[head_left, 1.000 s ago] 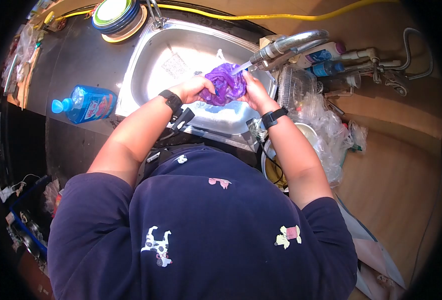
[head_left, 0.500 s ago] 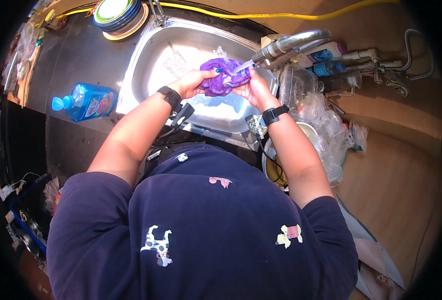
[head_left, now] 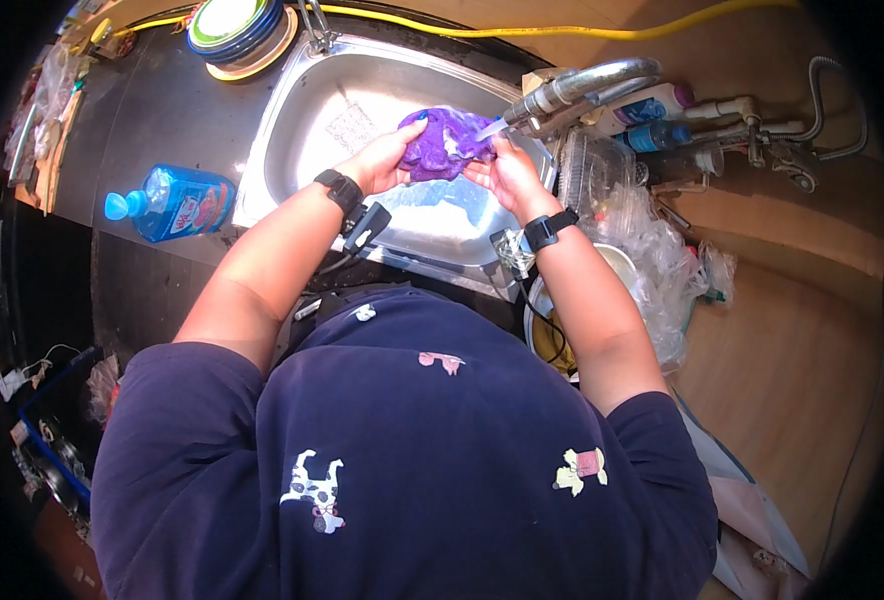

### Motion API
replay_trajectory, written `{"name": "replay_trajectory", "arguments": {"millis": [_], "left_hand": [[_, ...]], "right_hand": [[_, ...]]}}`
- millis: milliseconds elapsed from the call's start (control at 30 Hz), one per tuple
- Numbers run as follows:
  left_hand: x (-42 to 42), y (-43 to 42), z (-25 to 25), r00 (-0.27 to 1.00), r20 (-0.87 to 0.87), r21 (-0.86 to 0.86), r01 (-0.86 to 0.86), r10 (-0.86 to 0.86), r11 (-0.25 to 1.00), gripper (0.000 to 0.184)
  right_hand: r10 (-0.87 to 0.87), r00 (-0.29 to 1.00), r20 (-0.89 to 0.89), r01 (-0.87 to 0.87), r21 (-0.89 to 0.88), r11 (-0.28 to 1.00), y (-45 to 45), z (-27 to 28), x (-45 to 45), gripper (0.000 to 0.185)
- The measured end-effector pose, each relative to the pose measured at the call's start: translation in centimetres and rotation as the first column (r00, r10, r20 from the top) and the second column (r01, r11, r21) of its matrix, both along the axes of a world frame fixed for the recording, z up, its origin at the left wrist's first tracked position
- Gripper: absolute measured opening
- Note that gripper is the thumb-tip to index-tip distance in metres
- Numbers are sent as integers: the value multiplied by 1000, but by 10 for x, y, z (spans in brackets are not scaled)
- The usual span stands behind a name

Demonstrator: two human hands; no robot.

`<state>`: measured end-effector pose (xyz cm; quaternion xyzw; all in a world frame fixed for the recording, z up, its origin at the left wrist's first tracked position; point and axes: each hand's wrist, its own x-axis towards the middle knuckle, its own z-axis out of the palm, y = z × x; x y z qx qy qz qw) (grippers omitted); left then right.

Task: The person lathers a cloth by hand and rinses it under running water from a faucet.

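A wet purple cloth (head_left: 434,150) is stretched between my hands above the sink (head_left: 312,110). My left hand (head_left: 387,160) grips its left side, thumb on top and fingers underneath. My right hand (head_left: 510,172) pinches the right side, with part of the fingers under the cloth. Water runs from the metal faucet (head_left: 582,85) onto the cloth's right part, and whitish suds or wet shine show on its surface. A thin mesh-like pad (head_left: 350,128) lies in the basin to the left of the cloth.
Left of the sink a blue bottle of liquid (head_left: 184,204) lies on the dark counter. Stacked plates (head_left: 232,35) stand at the back left. Clear plastic containers (head_left: 597,175), plastic bags (head_left: 662,270) and a small blue bottle (head_left: 659,136) crowd the right side. A yellow hose (head_left: 522,33) runs along the back.
The cloth has been shifted and spread slightly, with its upper edge higher and more of its face showing under the stream. My left thumb has moved up and left.
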<state>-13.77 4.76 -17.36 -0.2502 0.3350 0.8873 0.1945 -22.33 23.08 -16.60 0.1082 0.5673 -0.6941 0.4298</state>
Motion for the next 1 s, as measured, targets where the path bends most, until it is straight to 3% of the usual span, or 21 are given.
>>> {"name": "replay_trajectory", "arguments": {"millis": [333, 567, 667, 700, 767, 800, 900, 1000], "left_hand": [[-9, 7, 12, 995, -98, 34, -3, 6, 999, 43], [-14, 13, 17, 982, -180, 165, 93, -63, 982, 64], [-12, 14, 20, 981, -188, 235, 94, -50, 967, 69], [-14, 16, 21, 980, -187, 257, 109, -61, 960, 70], [-17, 18, 24, 979, -192, 273, 120, -68, 955, 71], [-19, 19, 25, 979, -195, 268, 115, -63, 957, 71], [-23, 23, 25, 980, -193, 261, 108, -58, 959, 67], [-27, 27, 25, 979, -189, 247, 126, -80, 961, 57]], "right_hand": [[-110, 990, -85, 110, 1, 994, -8, 13, 6, 30], [-15, 987, -162, 17, 9, 1000, -8, 6, 5, 35], [-24, 995, -92, 11, -139, 990, -13, 18, 12, 40], [12, 980, -199, -34, -108, 994, -13, 12, 13, 41], [90, 910, -404, -114, -34, 993, -14, 4, 16, 44], [170, 897, -408, -164, 50, 985, -10, 3, 13, 42], [250, 696, -673, -238, 113, 965, -9, -3, 12, 42], [332, 450, -829, -141, 302, 943, -8, 19, 18, 53]]}}
